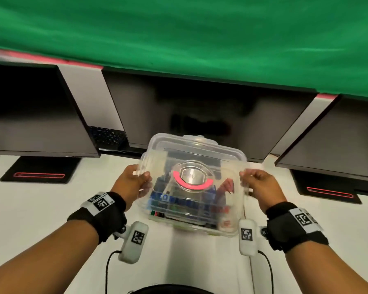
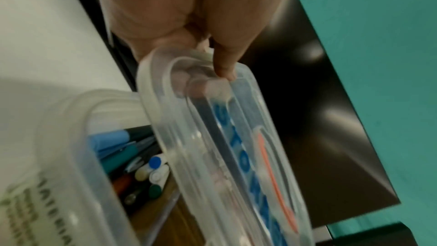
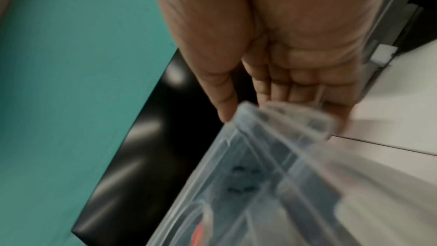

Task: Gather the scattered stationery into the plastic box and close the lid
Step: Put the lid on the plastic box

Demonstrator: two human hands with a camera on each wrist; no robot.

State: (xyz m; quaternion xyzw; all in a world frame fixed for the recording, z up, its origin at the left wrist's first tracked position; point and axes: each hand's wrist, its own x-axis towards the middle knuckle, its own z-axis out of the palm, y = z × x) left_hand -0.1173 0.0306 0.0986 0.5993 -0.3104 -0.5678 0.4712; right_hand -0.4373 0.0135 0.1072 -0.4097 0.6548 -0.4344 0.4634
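A clear plastic lid (image 1: 191,166) with a pink arc around its round centre hangs tilted just above the clear plastic box (image 1: 227,230). My left hand (image 1: 136,179) pinches the lid's left edge and my right hand (image 1: 257,181) pinches its right edge. In the left wrist view the lid (image 2: 212,137) is held by thumb and fingers above the box rim (image 2: 78,137), and several pens and markers (image 2: 141,171) lie inside. The right wrist view shows my fingers (image 3: 295,89) gripping the blurred lid corner (image 3: 295,122).
The box stands on a white desk (image 1: 30,209). Three dark monitors (image 1: 200,115) line the back, with black stands (image 1: 40,172) at left and right. A keyboard (image 1: 106,136) shows between the left screens. Green cloth (image 1: 179,28) hangs behind.
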